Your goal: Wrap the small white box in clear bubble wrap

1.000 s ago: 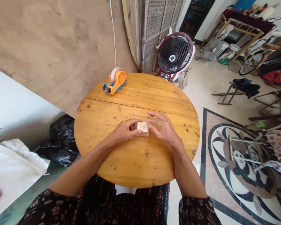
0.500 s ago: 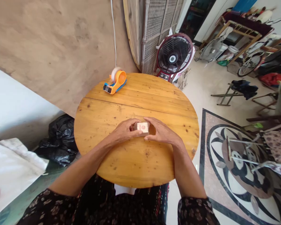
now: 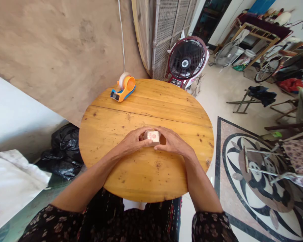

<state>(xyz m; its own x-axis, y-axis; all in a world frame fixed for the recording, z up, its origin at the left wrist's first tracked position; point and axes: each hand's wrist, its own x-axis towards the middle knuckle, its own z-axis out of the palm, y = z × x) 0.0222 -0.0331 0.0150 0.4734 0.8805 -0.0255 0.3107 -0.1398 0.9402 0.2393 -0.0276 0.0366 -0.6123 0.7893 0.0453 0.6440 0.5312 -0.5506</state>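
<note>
A small box (image 3: 153,136) with a pale top and a reddish print sits near the middle of the round wooden table (image 3: 146,178). My left hand (image 3: 135,139) is curled round the box's left side, thumb in front and fingers behind, gripping it. From the right, my right hand (image 3: 172,141) curves round the other side, its fingertips at the box's back edge and its thumb by the front right corner. A gap shows between its palm and the box.
An orange and blue tape dispenser (image 3: 123,88) stands at the table's back left edge. Behind the table is a dark red fan (image 3: 185,64). A black plastic bag (image 3: 63,148) lies left of the table.
My right hand has moved slightly left, closing in on the box. My left hand has stayed round it. The whole view has shifted a little.
</note>
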